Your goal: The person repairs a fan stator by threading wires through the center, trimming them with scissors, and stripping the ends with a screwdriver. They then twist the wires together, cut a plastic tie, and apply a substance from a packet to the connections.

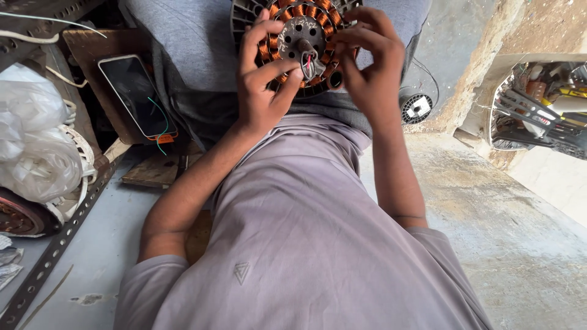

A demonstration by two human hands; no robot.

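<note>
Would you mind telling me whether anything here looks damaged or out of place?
The phone has a thin green line down its dark screen, which may be damage. A loose fan part lies on the bare concrete floor.

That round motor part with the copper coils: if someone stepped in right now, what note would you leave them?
Left hand: grips the wound stator from its left side, thumb near the centre.
Right hand: fingers pinch at the lead wires by the hub.
The stator rests on the lap. A phone lies on a board to the left.
Done: copper coils sit all round.
Left: wires are loose at the hub.
</note>
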